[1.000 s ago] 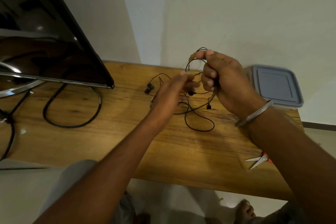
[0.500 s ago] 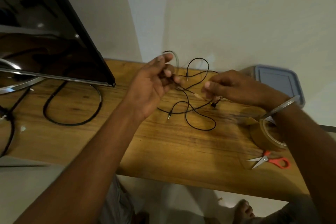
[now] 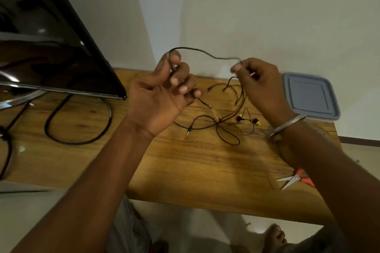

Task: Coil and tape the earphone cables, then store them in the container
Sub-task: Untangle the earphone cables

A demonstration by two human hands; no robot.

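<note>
Coiling step, early: left hand (image 3: 162, 92) and right hand (image 3: 259, 86) each pinch the thin black earphone cable (image 3: 205, 52) above the wooden table (image 3: 195, 170), rest tangled below; next needs even loops wound.

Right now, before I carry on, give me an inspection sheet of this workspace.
Surface: wooden table, grain visible.
Job's things: thin black earphone cable stretched in the air between the hands; tangle of earphone wires with yellow-tipped earbuds lying on the table; blue-grey lidded plastic container at right rear, lid on.
Clutter: red-handled metal scissors near the right front edge.
Hands: left hand and right hand each pinch the held cable.
Cables: thick black power cable looped below the screen.
Surroundings: black flat screen at left; pale wall behind.
</note>
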